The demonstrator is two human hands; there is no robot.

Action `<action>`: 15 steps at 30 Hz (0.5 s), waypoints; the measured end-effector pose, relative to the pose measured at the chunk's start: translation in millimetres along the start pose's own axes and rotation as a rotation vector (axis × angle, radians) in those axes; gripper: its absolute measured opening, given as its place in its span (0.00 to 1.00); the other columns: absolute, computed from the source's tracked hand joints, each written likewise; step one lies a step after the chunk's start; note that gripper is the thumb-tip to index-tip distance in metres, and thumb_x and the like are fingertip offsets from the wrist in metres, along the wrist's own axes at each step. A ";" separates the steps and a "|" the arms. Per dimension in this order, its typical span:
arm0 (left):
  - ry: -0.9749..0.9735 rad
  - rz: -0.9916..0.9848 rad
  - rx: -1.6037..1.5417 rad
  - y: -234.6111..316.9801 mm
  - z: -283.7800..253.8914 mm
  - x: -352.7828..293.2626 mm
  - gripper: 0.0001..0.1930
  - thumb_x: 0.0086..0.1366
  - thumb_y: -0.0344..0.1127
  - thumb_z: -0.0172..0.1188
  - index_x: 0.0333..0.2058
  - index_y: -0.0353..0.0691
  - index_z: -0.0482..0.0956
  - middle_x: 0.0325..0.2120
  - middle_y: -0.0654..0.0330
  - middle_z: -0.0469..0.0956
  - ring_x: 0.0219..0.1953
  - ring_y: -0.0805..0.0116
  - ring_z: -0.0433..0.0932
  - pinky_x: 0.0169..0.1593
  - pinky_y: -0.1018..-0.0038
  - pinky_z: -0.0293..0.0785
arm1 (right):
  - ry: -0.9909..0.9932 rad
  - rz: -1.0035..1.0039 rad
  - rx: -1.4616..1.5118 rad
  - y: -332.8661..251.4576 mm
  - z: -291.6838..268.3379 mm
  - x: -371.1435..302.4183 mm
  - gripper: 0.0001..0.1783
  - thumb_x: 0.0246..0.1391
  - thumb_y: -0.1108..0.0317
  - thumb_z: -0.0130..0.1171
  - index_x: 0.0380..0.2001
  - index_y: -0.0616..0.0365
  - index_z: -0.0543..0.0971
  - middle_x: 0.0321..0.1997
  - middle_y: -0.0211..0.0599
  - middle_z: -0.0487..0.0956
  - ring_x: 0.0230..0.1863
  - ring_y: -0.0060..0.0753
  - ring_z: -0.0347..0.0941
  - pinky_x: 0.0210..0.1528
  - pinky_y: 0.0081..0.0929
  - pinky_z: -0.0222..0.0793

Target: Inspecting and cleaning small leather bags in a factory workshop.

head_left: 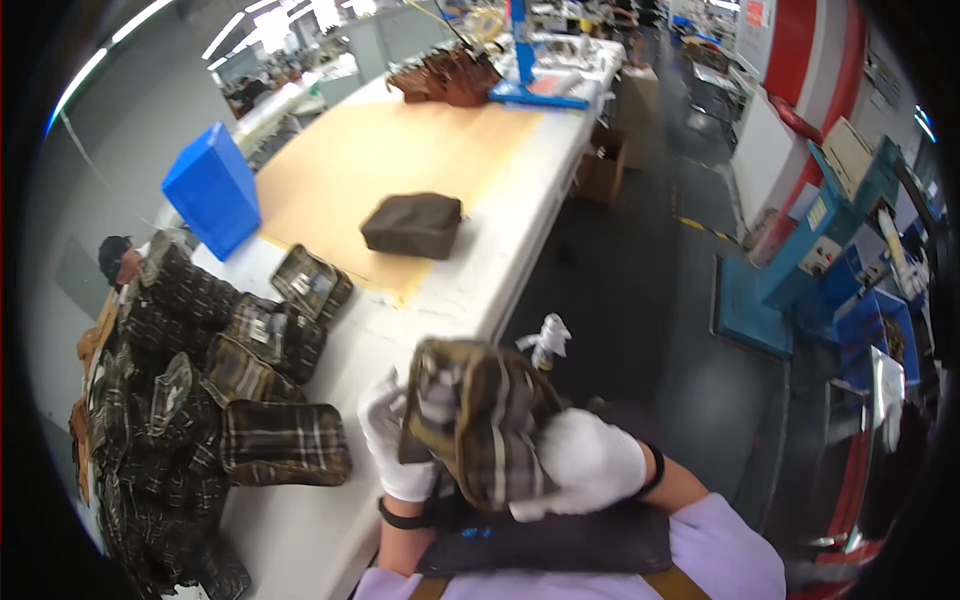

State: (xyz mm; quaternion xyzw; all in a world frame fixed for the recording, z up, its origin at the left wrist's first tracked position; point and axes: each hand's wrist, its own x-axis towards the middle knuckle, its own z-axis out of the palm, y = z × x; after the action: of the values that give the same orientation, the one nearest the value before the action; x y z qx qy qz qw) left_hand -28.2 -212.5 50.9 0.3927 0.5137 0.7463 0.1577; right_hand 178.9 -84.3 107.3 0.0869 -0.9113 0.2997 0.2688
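Observation:
Both my hands wear white gloves and hold a brown plaid bag [480, 415] close to my chest, over the table's near edge. My left hand [392, 435] grips its left side with fingers at the opening. My right hand [585, 462] presses against its right side. A twist of white paper [548, 338] sticks up just behind the bag. A pile of similar plaid bags [215, 390] lies to my left on the white table [470, 290].
A dark brown bag [412, 224] rests on a tan sheet [370, 160] mid-table. A blue bin [212, 188] stands at the left edge. Brown leather pieces [445, 78] and a blue stand [522, 60] sit at the far end. Blue machines [830, 250] line the aisle on the right.

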 end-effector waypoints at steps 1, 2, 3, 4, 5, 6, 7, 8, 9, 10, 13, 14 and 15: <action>-0.083 0.019 0.115 7.1 5.6 0.9 0.28 0.53 0.24 0.74 0.52 0.36 0.74 0.53 0.49 0.75 0.50 0.59 0.78 0.53 0.68 0.76 | -0.129 0.147 0.136 6.2 -0.7 -1.5 0.17 0.55 0.56 0.70 0.23 0.59 0.80 0.19 0.44 0.75 0.22 0.49 0.75 0.26 0.43 0.69; -0.185 0.123 0.393 13.6 8.1 3.1 0.27 0.53 0.23 0.72 0.53 0.36 0.75 0.54 0.48 0.73 0.51 0.59 0.78 0.55 0.68 0.75 | -0.016 0.193 0.284 12.0 3.2 -1.5 0.17 0.56 0.56 0.68 0.26 0.59 0.82 0.19 0.46 0.75 0.23 0.50 0.75 0.27 0.43 0.70; -0.256 0.047 0.453 14.2 16.0 3.3 0.26 0.54 0.22 0.70 0.53 0.35 0.76 0.56 0.48 0.72 0.53 0.60 0.77 0.56 0.69 0.74 | -0.107 0.332 0.350 15.7 1.6 -7.7 0.15 0.60 0.57 0.66 0.28 0.59 0.82 0.22 0.45 0.79 0.25 0.46 0.78 0.30 0.38 0.73; -0.251 -0.024 0.532 13.8 22.1 1.0 0.25 0.54 0.21 0.68 0.53 0.34 0.77 0.58 0.48 0.70 0.54 0.60 0.77 0.58 0.69 0.73 | -0.108 0.452 0.578 18.9 5.1 -10.4 0.14 0.61 0.59 0.66 0.31 0.61 0.83 0.25 0.40 0.82 0.27 0.34 0.79 0.32 0.33 0.73; -0.182 -0.100 0.325 10.8 28.9 -1.1 0.25 0.54 0.20 0.67 0.52 0.34 0.78 0.58 0.49 0.71 0.54 0.61 0.77 0.58 0.69 0.72 | -0.113 0.642 0.742 17.3 7.3 -16.2 0.11 0.62 0.64 0.66 0.34 0.63 0.83 0.29 0.33 0.83 0.30 0.24 0.78 0.35 0.28 0.74; -0.087 -0.142 0.150 7.0 35.8 -5.1 0.24 0.53 0.19 0.67 0.52 0.33 0.79 0.57 0.50 0.71 0.55 0.62 0.76 0.59 0.69 0.71 | 0.040 0.737 0.895 16.0 9.9 -20.3 0.13 0.55 0.63 0.72 0.34 0.63 0.83 0.26 0.30 0.81 0.31 0.20 0.76 0.37 0.26 0.74; -0.044 -0.168 0.118 4.2 40.9 -10.3 0.23 0.52 0.17 0.64 0.49 0.34 0.78 0.57 0.48 0.70 0.57 0.58 0.75 0.61 0.66 0.70 | 0.141 0.821 0.636 10.9 9.9 -26.3 0.19 0.47 0.63 0.77 0.38 0.63 0.81 0.36 0.35 0.80 0.36 0.23 0.75 0.39 0.27 0.73; -0.039 -0.136 0.196 2.1 45.5 -14.9 0.22 0.52 0.17 0.64 0.48 0.34 0.77 0.58 0.47 0.70 0.58 0.56 0.74 0.62 0.65 0.69 | 0.213 0.931 0.363 8.0 9.0 -30.3 0.27 0.40 0.63 0.81 0.42 0.63 0.79 0.46 0.39 0.79 0.41 0.25 0.74 0.41 0.28 0.72; -0.050 -0.071 0.282 -0.5 50.4 -17.9 0.21 0.52 0.17 0.63 0.46 0.34 0.76 0.58 0.47 0.70 0.59 0.55 0.73 0.63 0.63 0.68 | 0.417 0.675 0.279 4.0 9.3 -33.2 0.38 0.35 0.63 0.82 0.50 0.64 0.74 0.53 0.44 0.75 0.47 0.31 0.74 0.48 0.30 0.72; -0.049 -0.022 0.339 -1.5 55.6 -21.8 0.19 0.52 0.17 0.63 0.44 0.34 0.75 0.58 0.46 0.69 0.60 0.52 0.71 0.64 0.62 0.67 | 0.587 0.468 0.183 2.4 11.7 -34.2 0.50 0.29 0.62 0.84 0.57 0.65 0.70 0.60 0.48 0.71 0.54 0.37 0.74 0.55 0.32 0.72; -0.266 0.097 0.400 -1.7 73.5 -29.1 0.21 0.50 0.18 0.64 0.44 0.37 0.75 0.59 0.45 0.68 0.60 0.47 0.71 0.64 0.60 0.66 | 0.508 0.401 -0.131 7.0 14.4 -38.7 0.64 0.29 0.66 0.81 0.70 0.67 0.56 0.65 0.59 0.68 0.68 0.61 0.65 0.70 0.45 0.61; -0.333 0.137 0.343 -1.8 78.6 -29.6 0.21 0.50 0.18 0.64 0.45 0.37 0.75 0.59 0.45 0.68 0.59 0.47 0.71 0.63 0.61 0.67 | 0.461 0.469 -0.181 15.6 18.9 -37.5 0.62 0.28 0.67 0.79 0.68 0.67 0.57 0.64 0.62 0.69 0.65 0.68 0.66 0.69 0.48 0.62; -0.390 0.091 0.301 -1.5 83.1 -30.9 0.22 0.50 0.17 0.65 0.46 0.38 0.77 0.58 0.45 0.70 0.58 0.49 0.73 0.60 0.60 0.70 | 0.474 0.505 -0.199 19.8 19.7 -42.3 0.59 0.32 0.70 0.76 0.69 0.67 0.58 0.65 0.61 0.68 0.67 0.68 0.63 0.69 0.49 0.62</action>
State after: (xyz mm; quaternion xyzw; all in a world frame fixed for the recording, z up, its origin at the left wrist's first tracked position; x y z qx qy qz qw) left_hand 53.6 -178.2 50.1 0.5710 0.5606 0.5780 0.1599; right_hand 199.4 -80.0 61.2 -0.2394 -0.8410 0.2785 0.3972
